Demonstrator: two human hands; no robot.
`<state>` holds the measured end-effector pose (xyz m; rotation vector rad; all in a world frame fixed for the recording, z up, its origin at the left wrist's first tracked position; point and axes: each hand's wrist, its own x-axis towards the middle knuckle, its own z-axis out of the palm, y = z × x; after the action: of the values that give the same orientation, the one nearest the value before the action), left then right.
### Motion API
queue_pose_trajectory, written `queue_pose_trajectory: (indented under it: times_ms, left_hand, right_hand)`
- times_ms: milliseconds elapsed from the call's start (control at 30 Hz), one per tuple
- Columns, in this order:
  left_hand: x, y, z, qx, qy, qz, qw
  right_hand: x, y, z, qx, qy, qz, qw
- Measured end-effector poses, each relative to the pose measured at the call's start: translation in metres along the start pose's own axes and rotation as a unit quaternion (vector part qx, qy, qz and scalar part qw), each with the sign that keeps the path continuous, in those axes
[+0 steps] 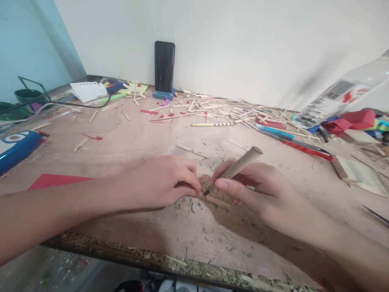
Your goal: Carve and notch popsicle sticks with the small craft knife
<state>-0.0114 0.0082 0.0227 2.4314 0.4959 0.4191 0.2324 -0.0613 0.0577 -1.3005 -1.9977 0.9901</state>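
My left hand [170,178] rests on the table with its fingertips pinching one end of a small wooden stick [219,202]. In my right hand [261,192] is a carving tool [240,164] with a thick pale wooden handle, held slanted between thumb and fingers. Its short dark tip points down at the stick close to my left fingertips; whether it cuts in, I cannot tell. Green crumbs [191,205] lie scattered around the stick.
A phone [164,67] stands against the wall behind a long heap of craft sticks [225,109]. To the right are a clear bottle [340,95], a red-and-black tool [306,149] and wood blocks [361,174]. Red paper [57,181] lies left. Shavings line the table's front edge [188,267].
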Motion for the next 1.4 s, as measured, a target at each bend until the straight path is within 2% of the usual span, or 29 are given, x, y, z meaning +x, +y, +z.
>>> queue_pose_trajectory:
  times_ms: [733, 1267, 1400]
  left_hand:
    - [-0.0011, -0.0001, -0.0008, 0.008, -0.005, -0.003, 1.000]
    - [-0.0016, -0.0004, -0.0005, 0.002, -0.012, -0.010, 1.000]
    - [-0.0008, 0.0003, -0.0008, 0.003, -0.010, -0.007, 1.000]
  right_hand:
    - [-0.0010, -0.0004, -0.0020, -0.037, 0.001, -0.027, 0.999]
    - [-0.0047, 0.0002, 0.0043, -0.073, 0.010, -0.058, 0.996]
    - [-0.0057, 0.0008, 0.0051, -0.056, -0.003, -0.059, 0.997]
